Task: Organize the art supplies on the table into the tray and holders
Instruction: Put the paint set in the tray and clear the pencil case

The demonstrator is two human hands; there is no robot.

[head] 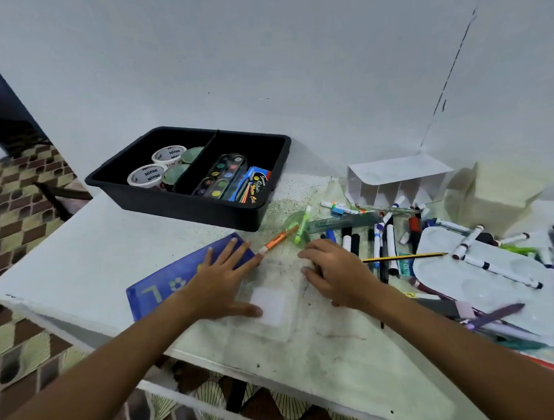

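The left hand [223, 280] lies flat with straight fingers on a clear plastic case [267, 308] and a blue stencil [164, 284]. The right hand [337, 272] rests with loosely bent fingers at the case's right edge; whether it grips the case I cannot tell. Markers [384, 237] lie scattered on the counter [80, 250], near the black tray [186, 201].

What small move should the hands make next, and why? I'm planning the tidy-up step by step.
Probably lift the clear plastic case: the left hand lies flat on its left edge and the right hand curls at its right edge, so both already frame it. The black tray sits just behind.
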